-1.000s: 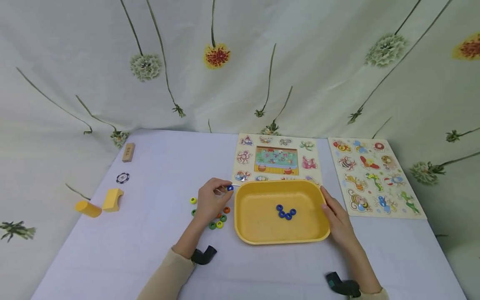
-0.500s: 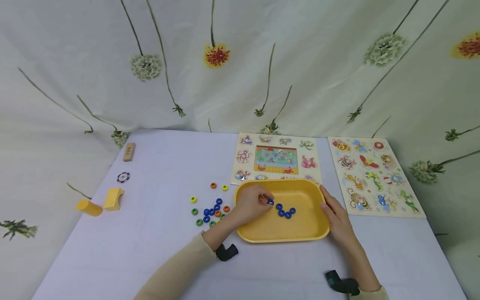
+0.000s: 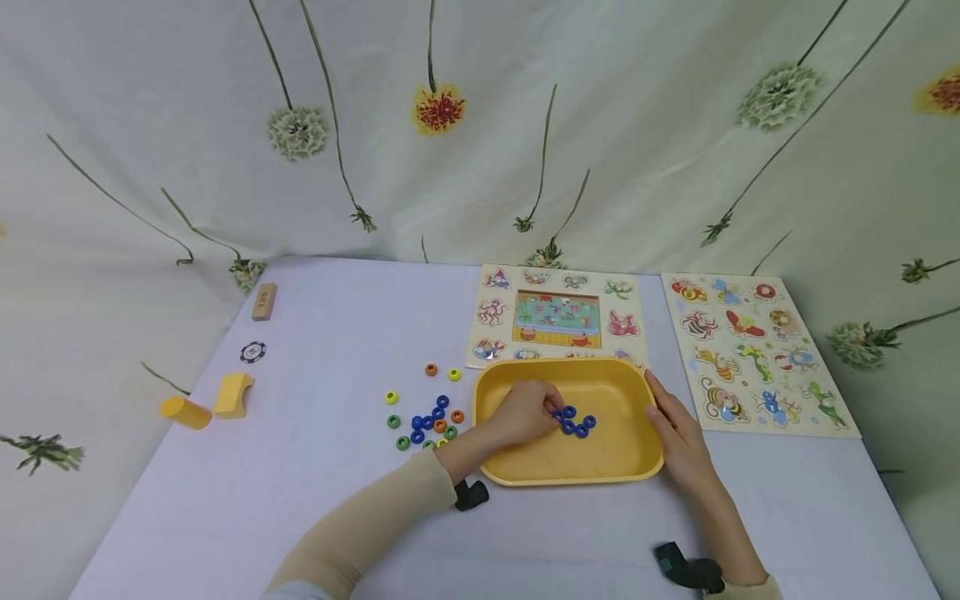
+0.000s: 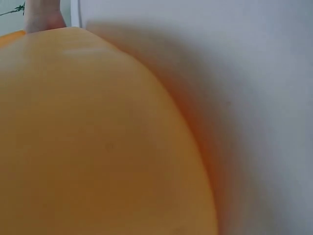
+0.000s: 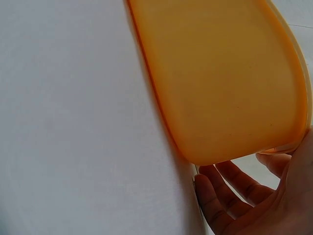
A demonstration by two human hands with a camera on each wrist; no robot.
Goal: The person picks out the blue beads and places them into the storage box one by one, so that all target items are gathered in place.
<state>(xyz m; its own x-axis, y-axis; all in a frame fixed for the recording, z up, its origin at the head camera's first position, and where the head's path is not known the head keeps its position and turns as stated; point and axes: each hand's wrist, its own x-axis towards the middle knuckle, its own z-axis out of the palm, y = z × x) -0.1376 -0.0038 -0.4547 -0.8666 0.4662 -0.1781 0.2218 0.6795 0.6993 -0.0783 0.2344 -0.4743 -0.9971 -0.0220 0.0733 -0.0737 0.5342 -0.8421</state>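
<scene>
Both at the yellow tray (image 3: 611, 457): my left hand (image 3: 525, 412) over its inside, my right hand (image 3: 678, 439) on its right end.
My left arm reaches in from the near left, fingers curled, tips pinching a blue bead (image 3: 557, 415); my right hand grips the rim. Counting the pinched one, five blue beads sit together near the tray's middle, while loose beads (image 3: 440, 426) in blue, green, orange and yellow lie just left on the counter (image 3: 330, 350). Only the head view shows any beads; the right wrist view shows my right fingers bent outside the tray's end.
</scene>
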